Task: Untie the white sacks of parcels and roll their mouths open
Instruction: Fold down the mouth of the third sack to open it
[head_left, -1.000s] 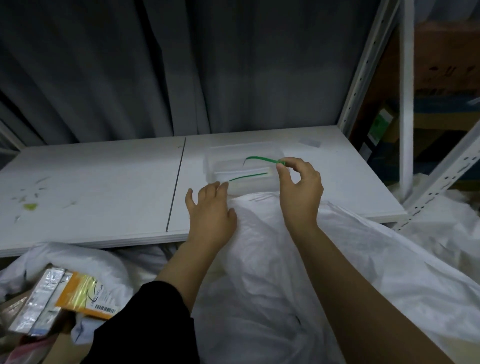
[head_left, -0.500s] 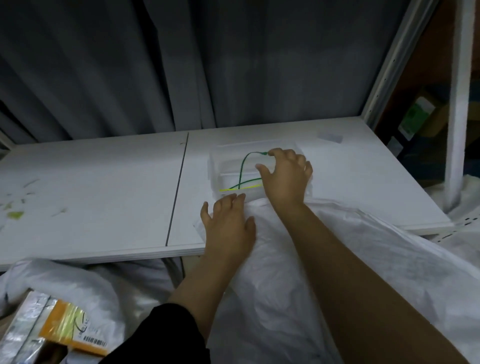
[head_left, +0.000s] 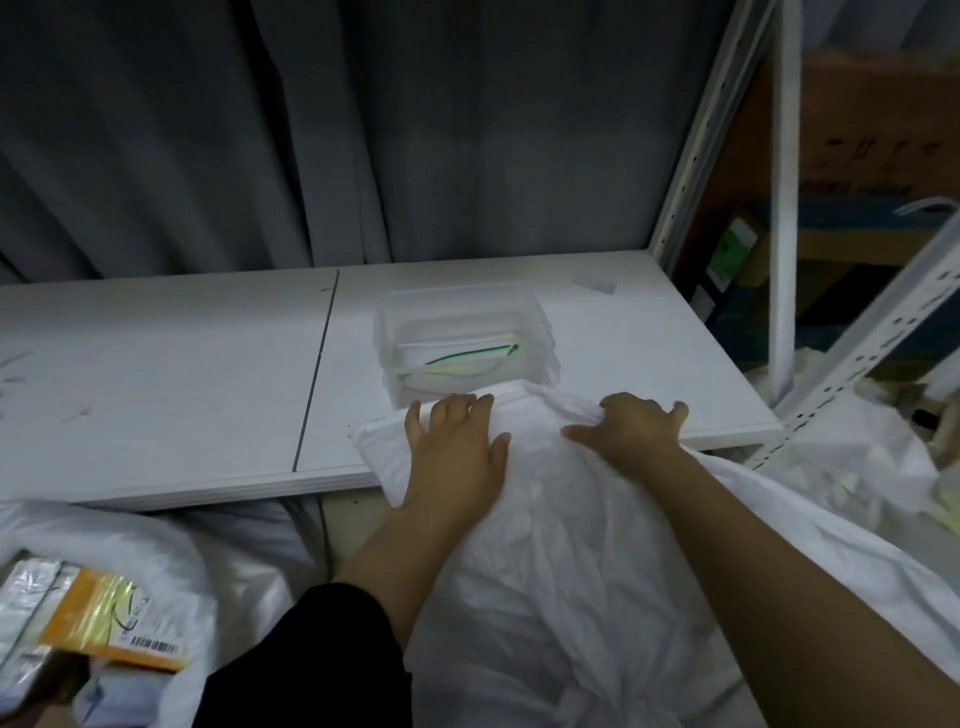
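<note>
A large white sack (head_left: 561, 545) lies in front of me with its flattened mouth end resting on the front edge of the white table (head_left: 166, 364). My left hand (head_left: 454, 447) lies flat on the sack's mouth, fingers straight. My right hand (head_left: 631, 428) grips a bunched fold of the sack's mouth, fingers curled over its far edge. Just beyond the hands stands a clear plastic tub (head_left: 462, 338) with a green tie (head_left: 470, 354) and a yellow tie lying in it.
A second white sack (head_left: 130, 551) at lower left stands open, showing parcels (head_left: 98, 618) in orange and silver. More white sacks (head_left: 852, 462) lie at the right below a slotted metal rack upright (head_left: 696, 135). A grey curtain hangs behind the table.
My right hand let the green tie go into the tub and came back to grip the sack's mouth. My left hand stayed flat on the sack.
</note>
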